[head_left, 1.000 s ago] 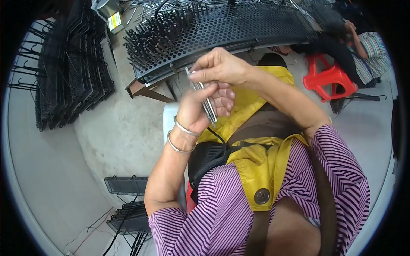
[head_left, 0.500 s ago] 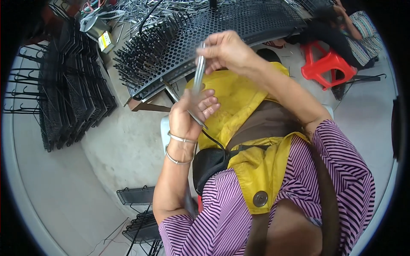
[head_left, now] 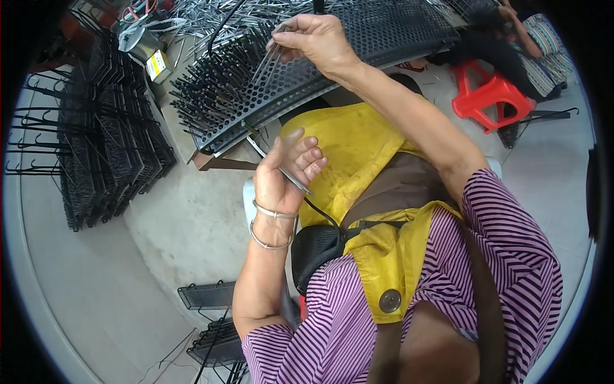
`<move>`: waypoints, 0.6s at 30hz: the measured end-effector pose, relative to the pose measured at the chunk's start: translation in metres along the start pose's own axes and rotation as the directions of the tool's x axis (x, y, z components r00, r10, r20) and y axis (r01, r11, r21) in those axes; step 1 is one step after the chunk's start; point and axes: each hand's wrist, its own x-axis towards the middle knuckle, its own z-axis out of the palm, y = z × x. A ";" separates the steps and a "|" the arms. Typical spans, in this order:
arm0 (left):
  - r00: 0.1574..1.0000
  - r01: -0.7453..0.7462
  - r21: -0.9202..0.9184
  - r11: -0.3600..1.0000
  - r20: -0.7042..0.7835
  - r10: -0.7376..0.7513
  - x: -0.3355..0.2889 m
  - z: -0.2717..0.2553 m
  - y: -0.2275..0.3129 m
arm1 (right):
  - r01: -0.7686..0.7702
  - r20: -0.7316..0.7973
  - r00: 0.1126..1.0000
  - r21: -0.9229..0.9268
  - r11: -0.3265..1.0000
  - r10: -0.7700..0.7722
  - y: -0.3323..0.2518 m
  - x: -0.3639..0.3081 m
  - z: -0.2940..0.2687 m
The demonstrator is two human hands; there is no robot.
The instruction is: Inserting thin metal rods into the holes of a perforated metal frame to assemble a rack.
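My right hand (head_left: 320,43) is closed on a few thin metal rods (head_left: 267,64) at their upper ends. Their lower ends slant down to the black perforated board (head_left: 358,40), beside a dense cluster of dark upright rods (head_left: 214,83) standing in its holes. Nearer to me, my left hand (head_left: 286,168) is turned palm up, fingers apart and slightly curled. A slim metal tool (head_left: 295,181) lies across it, lodged by the thumb, with its far end sticking out to the left. The tool's exact kind cannot be made out.
Loose metal rods (head_left: 211,22) heap behind the board. A tin can (head_left: 142,41) and a small yellow-and-white box (head_left: 157,64) stand at the left. Black mesh racks with hooks (head_left: 105,134) are stacked further left. A red stool (head_left: 489,96) is at the right, near another person (head_left: 543,54).
My right hand has moved up and away from my left hand, carrying the rods over the board. The left hand has stayed nearly in place, with the tool across it.
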 end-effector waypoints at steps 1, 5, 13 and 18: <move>1.000 -0.005 0.005 1.000 -0.006 0.005 0.000 0.000 0.000 | 0.042 -0.014 0.999 0.043 0.998 -0.042 0.003 0.002 0.001; 1.000 0.000 0.004 1.000 -0.012 0.000 0.000 0.000 0.000 | 0.202 0.003 0.979 -0.052 0.978 -0.202 0.002 0.007 0.001; 1.000 0.001 0.003 1.000 -0.008 -0.001 0.000 0.000 0.000 | 0.220 0.168 0.968 -0.218 0.951 -0.186 0.002 0.004 0.001; 1.000 -0.002 0.012 1.000 -0.014 0.002 -0.001 0.000 -0.001 | 0.237 0.258 0.951 -0.246 0.940 -0.172 0.008 0.002 0.005</move>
